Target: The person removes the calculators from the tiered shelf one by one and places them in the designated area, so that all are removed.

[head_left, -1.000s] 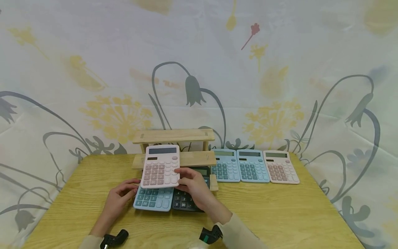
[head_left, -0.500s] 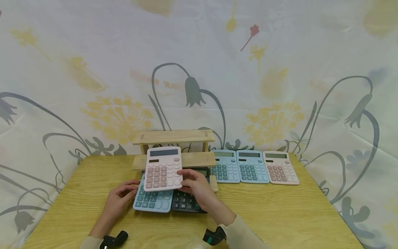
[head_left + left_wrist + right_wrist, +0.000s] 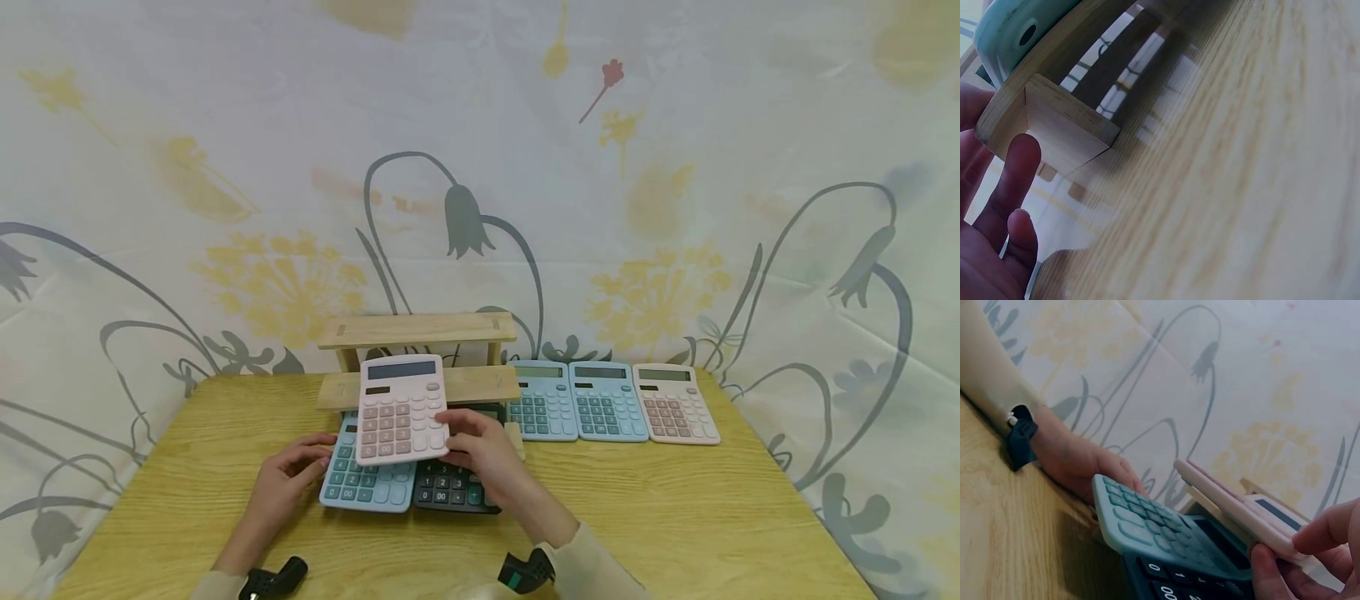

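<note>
My right hand (image 3: 487,454) pinches the right edge of a pink calculator (image 3: 401,408). In the right wrist view this pink calculator (image 3: 1241,506) is raised and tilted above a blue calculator (image 3: 1147,522). The blue calculator (image 3: 367,483) and a black calculator (image 3: 450,492) lean side by side on the low front of a wooden rack (image 3: 480,383). My left hand (image 3: 288,479) is at the rack's left end, beside the blue calculator. In the left wrist view, fingers (image 3: 1016,169) grip the end of the wooden rack (image 3: 1066,119).
To the right of the rack stand two more blue calculators (image 3: 542,400) and another pink calculator (image 3: 675,404) in a row. A top shelf (image 3: 416,329) runs across the back of the rack. Behind the wooden table (image 3: 637,517) hangs a flower-patterned cloth (image 3: 480,125).
My right hand has carried the pink calculator a little to the right and slightly nearer, uncovering more of the blue calculator's left side. The left hand has stayed at the rack's end.
</note>
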The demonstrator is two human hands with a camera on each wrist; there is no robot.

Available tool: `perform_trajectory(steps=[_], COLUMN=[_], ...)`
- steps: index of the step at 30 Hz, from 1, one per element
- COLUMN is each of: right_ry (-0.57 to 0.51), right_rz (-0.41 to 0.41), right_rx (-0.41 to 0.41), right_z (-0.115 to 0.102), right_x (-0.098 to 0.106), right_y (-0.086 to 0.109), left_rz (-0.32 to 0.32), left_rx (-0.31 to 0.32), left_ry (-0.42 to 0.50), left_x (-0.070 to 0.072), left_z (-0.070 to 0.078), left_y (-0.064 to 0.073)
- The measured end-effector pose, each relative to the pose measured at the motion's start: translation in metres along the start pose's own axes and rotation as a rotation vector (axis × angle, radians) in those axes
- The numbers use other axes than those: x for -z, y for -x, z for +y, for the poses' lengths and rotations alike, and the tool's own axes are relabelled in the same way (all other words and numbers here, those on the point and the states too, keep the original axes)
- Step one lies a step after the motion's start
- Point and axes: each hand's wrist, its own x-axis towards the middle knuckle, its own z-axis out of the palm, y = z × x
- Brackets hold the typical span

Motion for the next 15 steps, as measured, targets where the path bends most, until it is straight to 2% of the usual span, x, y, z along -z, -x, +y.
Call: perform_trajectory(steps=[15], right_ry=[0.022], right_rz=[-0.009], right_rx=[0.014], right_z=[-0.0005], right_x=[0.0055], right_y=[0.0023], left_rz=[-0.001], left_rx=[-0.014], left_ry=[0.017], left_x=[-0.0009], left_z=[-0.0016], left_y=[-0.0006])
